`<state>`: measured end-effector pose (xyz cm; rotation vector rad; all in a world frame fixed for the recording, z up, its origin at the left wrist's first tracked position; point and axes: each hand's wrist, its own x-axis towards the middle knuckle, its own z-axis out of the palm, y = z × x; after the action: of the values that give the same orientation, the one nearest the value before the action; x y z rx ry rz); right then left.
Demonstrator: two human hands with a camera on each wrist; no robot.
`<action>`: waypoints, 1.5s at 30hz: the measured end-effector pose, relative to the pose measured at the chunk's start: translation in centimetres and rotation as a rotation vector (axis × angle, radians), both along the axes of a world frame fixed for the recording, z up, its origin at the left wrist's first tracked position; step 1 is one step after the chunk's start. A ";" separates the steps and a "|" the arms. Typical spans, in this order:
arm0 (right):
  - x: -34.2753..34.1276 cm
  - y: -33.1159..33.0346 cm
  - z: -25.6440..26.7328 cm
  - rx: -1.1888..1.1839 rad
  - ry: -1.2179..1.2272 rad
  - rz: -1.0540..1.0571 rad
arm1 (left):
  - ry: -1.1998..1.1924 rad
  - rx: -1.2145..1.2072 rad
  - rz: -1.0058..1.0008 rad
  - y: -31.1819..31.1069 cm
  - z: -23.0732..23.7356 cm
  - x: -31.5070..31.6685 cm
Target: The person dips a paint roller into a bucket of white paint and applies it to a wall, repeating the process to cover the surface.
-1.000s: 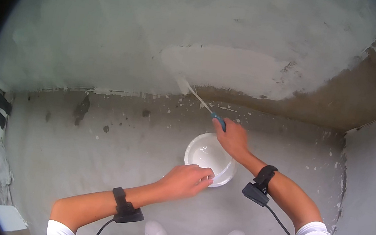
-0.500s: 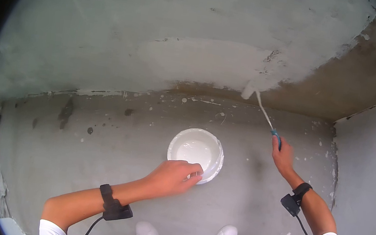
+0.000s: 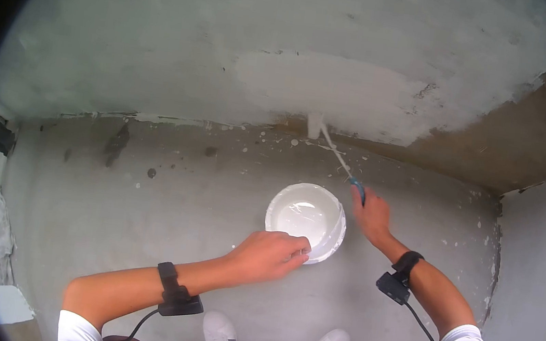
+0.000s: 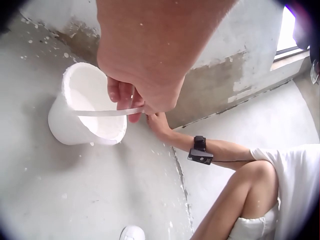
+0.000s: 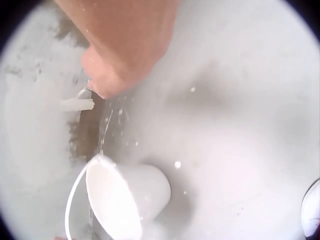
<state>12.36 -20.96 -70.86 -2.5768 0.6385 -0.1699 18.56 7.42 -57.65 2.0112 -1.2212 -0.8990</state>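
Note:
In the head view my right hand (image 3: 372,214) grips the blue handle (image 3: 357,190) of a small paint roller. The white roller head (image 3: 315,126) lies against the bottom of the wall, over the brown strip just above the floor. My left hand (image 3: 268,256) holds the thin white carrying handle (image 4: 102,113) of a white bucket (image 4: 62,122), fingers curled round it. White paint (image 3: 304,219) shows inside the bucket, left of and below my right hand. In the right wrist view the roller head (image 5: 77,104) shows beyond the hand, whose fingers are mostly hidden.
The wall (image 3: 166,39) has a fresh white patch (image 3: 326,84) and a bare brown area (image 3: 497,145) toward the right corner. Paint specks dot the grey floor (image 3: 201,195). A side wall (image 3: 542,275) stands at right. Two white shoes (image 3: 223,340) are below the bucket.
My right hand has swept the roller rightward along the wall's base, then partway back left. The left hand keeps its hold on the bucket's handle.

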 end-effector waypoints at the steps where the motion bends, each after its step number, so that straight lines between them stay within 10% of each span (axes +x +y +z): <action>1: 1.5 1.0 0.0 -0.002 -0.003 0.035 | 0.000 0.011 0.000 0.0 0.2 0.1; 17: 6.1 0.3 9.3 0.136 -0.014 0.070 | 0.009 -0.025 0.196 0.2 0.1 0.5; 26: 10.7 2.9 10.8 1.845 0.199 -0.374 | -0.029 0.073 0.200 4.1 1.3 0.7; 38: 12.1 10.0 7.3 1.023 0.127 -0.290 | 0.019 0.169 0.150 6.0 1.5 1.1; 45: 15.1 11.3 9.4 1.159 -0.006 -0.386 | 0.021 0.210 0.058 4.8 1.5 0.1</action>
<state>27.41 -9.70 -61.45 -1.3355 0.8797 0.0671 18.68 12.18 -56.19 2.1825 -1.0894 -1.0546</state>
